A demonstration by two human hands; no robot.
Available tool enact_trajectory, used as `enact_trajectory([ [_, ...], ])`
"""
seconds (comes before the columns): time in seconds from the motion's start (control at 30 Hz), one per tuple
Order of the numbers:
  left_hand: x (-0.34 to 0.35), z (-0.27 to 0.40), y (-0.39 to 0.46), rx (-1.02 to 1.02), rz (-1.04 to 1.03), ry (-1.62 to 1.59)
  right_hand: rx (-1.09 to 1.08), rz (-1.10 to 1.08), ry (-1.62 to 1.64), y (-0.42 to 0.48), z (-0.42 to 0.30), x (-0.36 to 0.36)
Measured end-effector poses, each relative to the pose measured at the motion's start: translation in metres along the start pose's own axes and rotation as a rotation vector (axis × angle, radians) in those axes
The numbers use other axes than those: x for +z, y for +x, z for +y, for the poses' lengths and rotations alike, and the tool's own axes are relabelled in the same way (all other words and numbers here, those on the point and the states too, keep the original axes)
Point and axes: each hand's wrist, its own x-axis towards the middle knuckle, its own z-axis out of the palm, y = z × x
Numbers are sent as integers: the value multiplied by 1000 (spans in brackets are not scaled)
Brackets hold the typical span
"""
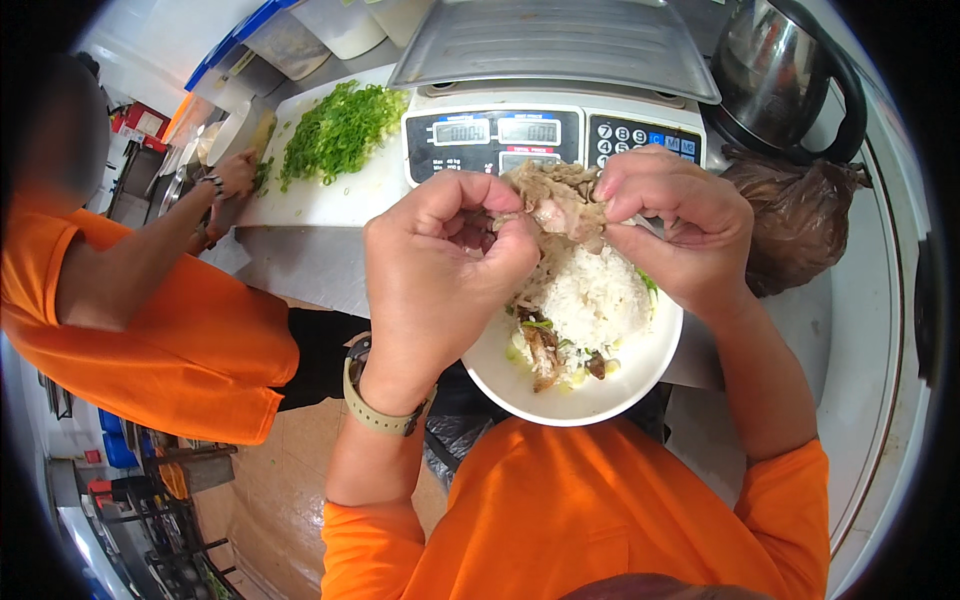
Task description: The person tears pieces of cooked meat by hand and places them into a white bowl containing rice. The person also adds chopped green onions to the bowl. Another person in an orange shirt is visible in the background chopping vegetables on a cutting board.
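Between my two hands is a ragged piece of cooked meat (559,201), brownish with a pale pink patch. The thumb and fingers of my left hand (457,259) pinch its left end. My right hand (675,221) pinches the opposite end, where a pale sliver sticks out by the thumb. Directly below lies a white bowl (495,367) with a mound of white rice (600,292). Browned food pieces (541,349) and sliced green onion rest on the bowl's near side. My hands hide the bowl's far rim.
A digital scale (495,154) with a metal tray stands behind the bowl. Chopped green onion (337,135) covers part of a white cutting board (330,202). An electric kettle (780,75) and a brown plastic bag (787,217) sit at right. A co-worker (150,315) in orange works at left.
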Motion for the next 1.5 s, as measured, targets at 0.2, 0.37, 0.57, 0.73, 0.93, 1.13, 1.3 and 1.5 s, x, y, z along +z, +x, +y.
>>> enact_trajectory([
  [0.2, 3, 2, -11, -35, 0, -156, -66, 9, -99, 5, -3, 2],
  [0.37, -7, -2, -17, -33, 59, -197, -74, -29, -107, 4, -3, 0],
  [0.57, -21, 10, -29, -25, 22, -330, 100, 7, 14, -4, 1, -3],
  [0.73, -21, 15, -39, -99, -159, -625, 184, 32, 195, -6, 6, -5],
  [0.93, -27, 20, -56, -274, -444, -1069, 283, 187, 539, -8, 16, -4],
  [1.13, -13, 47, -60, -64, -686, -1496, 346, 172, 698, -9, 20, -7],
  [1.3, -24, 38, -36, 196, -641, -1053, 346, 208, 720, -10, 19, -10],
  [1.5, -9, 4, -34, 692, -261, 395, 353, 214, 677, -8, 24, -5],
])
